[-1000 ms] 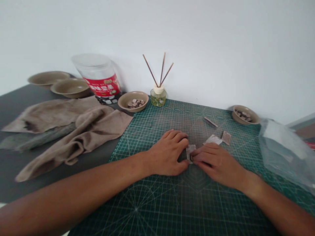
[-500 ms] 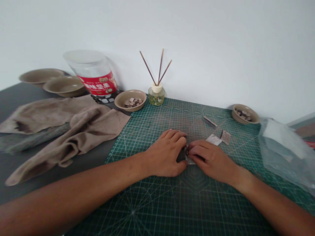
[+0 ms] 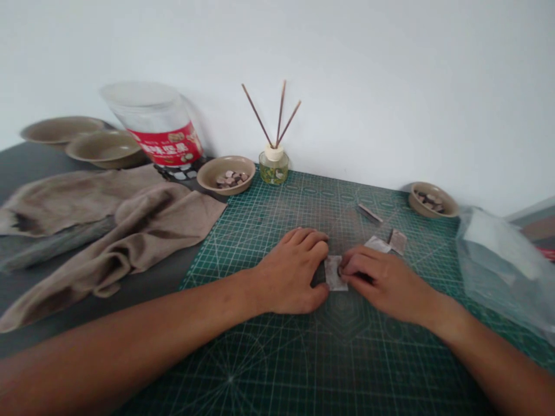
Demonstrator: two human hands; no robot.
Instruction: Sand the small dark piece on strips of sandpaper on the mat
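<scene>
While parted left fingers [image 3: 318, 249] flank the grey piece [image 3: 333, 274], bunched right fingers [image 3: 359, 263] touch it; grips unclear.

Matt patch [image 3: 333, 274], perhaps cloth; plastic jar [image 3: 151, 122]

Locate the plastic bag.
In the head view, the bag lies far right, over part of the mat, nearer than the right bowl and right of the right hand.

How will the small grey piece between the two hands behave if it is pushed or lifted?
Probably light, since the piece looks small beside the right hand. If pushed, it would likely slide rather than roll, because it appears flat on the mat. Its straight edges suggest it may keep its shape, though stiffness is uncertain.
</scene>
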